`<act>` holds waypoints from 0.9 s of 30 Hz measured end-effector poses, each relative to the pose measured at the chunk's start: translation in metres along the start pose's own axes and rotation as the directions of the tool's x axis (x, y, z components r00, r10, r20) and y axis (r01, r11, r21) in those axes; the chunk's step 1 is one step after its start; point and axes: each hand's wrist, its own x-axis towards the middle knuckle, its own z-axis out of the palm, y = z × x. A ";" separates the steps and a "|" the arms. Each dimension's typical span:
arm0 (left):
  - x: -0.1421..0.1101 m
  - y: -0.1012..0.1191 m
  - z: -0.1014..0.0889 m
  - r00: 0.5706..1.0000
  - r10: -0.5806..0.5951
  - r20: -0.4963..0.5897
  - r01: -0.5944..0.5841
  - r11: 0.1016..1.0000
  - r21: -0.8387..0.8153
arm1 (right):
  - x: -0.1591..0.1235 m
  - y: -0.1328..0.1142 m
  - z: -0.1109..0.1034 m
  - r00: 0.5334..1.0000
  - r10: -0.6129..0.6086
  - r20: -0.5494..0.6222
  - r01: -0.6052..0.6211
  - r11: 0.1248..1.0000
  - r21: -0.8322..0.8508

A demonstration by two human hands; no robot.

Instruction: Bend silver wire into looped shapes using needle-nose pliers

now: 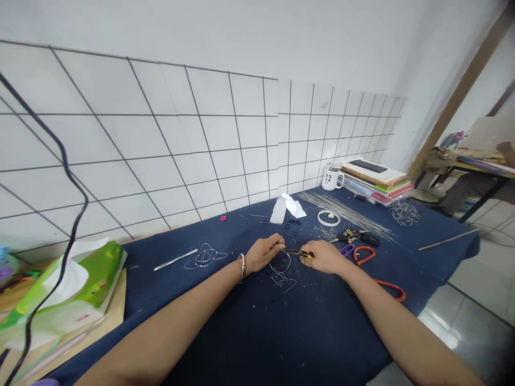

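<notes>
Pliers (298, 252) held in curled right hand (324, 257). Left hand (262, 254), nearly closed, pinches looped wire (289, 264) beside them. Blue cloth (257, 332) lies beneath.

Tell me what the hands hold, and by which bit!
The right hand holds the pliers by their handles. The left hand seems to pinch a wire loop near its top; the exact spot is unclear.

The cloth (241, 327) in front of you is matt, your pliers (294, 252) dark metal, the wire loop (289, 262) beside them shiny metal, your bangle (242, 267) polished metal; at far right you have a smooth, glossy mug (330, 180), at near left a tissue pack (107, 273) in shiny plastic film
</notes>
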 end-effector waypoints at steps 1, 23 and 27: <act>0.000 0.000 0.000 1.000 0.004 -0.003 -0.004 1.000 0.009 | 0.000 0.000 0.001 1.000 -0.002 -0.015 0.002 1.000 -0.001; 0.001 -0.003 0.001 0.997 0.061 -0.057 -0.059 0.998 0.034 | 0.002 -0.002 0.007 0.999 0.038 -0.024 -0.030 0.967 0.253; 0.001 -0.004 0.001 0.995 0.071 -0.070 -0.069 0.997 0.032 | 0.001 -0.004 0.007 0.999 0.033 -0.021 -0.025 0.952 0.306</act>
